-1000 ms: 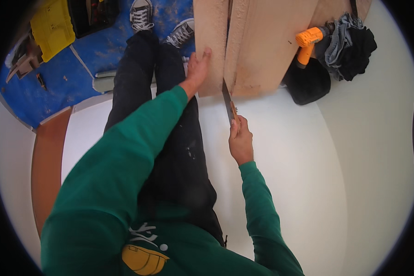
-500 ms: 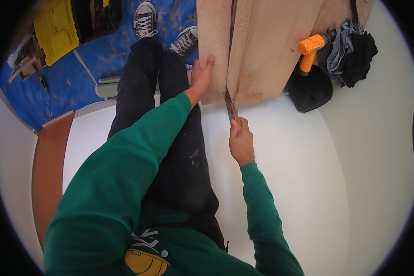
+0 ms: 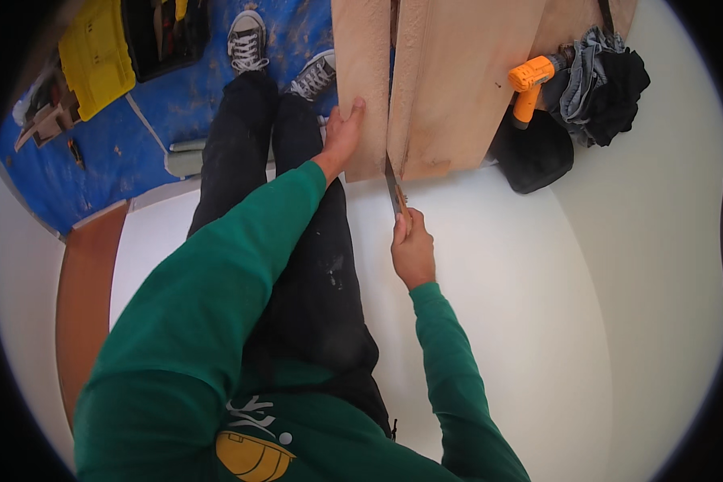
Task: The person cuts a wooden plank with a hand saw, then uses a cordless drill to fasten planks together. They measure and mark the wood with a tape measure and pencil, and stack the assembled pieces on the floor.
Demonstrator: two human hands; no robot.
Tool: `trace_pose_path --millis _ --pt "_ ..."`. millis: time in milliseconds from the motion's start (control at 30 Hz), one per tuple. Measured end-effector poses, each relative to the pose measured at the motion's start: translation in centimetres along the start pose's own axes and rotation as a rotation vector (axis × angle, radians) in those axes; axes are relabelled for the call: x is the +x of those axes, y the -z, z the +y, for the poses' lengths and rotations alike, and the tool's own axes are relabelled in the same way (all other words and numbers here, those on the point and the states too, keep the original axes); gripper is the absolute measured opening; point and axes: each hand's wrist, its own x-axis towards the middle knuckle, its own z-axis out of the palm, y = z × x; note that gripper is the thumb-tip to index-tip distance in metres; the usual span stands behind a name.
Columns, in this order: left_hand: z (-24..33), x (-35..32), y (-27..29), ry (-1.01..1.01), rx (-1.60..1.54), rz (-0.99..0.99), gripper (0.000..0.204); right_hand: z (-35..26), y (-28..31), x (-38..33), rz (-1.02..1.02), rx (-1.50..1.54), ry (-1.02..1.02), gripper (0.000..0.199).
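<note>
My right hand (image 3: 414, 251) is closed round the wooden handle of a hand saw (image 3: 391, 178). The saw's dark blade runs up into the narrow slit between a pale wooden board (image 3: 362, 76) on the left and a wider wooden panel (image 3: 467, 84) on the right. Most of the blade is hidden in that slit. With its thumb on top, my left hand (image 3: 342, 143) grips the left board's outer edge near its close end; the fingers beneath are hidden. A raised, rough-faced wooden strip (image 3: 406, 72) lies along the panel's left side.
An orange cordless drill (image 3: 530, 84) lies at the panel's right, beside bundled dark and grey clothing (image 3: 606, 88) and a black cloth item (image 3: 534, 153). Blue sheeting (image 3: 108, 157) covers the floor at far left, under a yellow-lidded toolbox (image 3: 96, 60) and a screwdriver (image 3: 75, 153).
The whole view has shifted a little, so the boards and drill sit further left. My right hand and the saw have drawn slightly back toward me; my left hand keeps its grip.
</note>
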Motion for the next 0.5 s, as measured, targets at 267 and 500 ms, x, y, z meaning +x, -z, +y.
trace_pose_path --millis 267,500 --pt "0.0 0.0 -0.1 0.039 -0.085 -0.008 0.085 0.0 12.9 -16.2 -0.163 -0.077 -0.12 0.03" --pt "0.0 0.1 0.2 -0.006 -0.031 -0.01 0.086 0.9 0.5 0.9 -0.009 0.014 0.086 0.035"
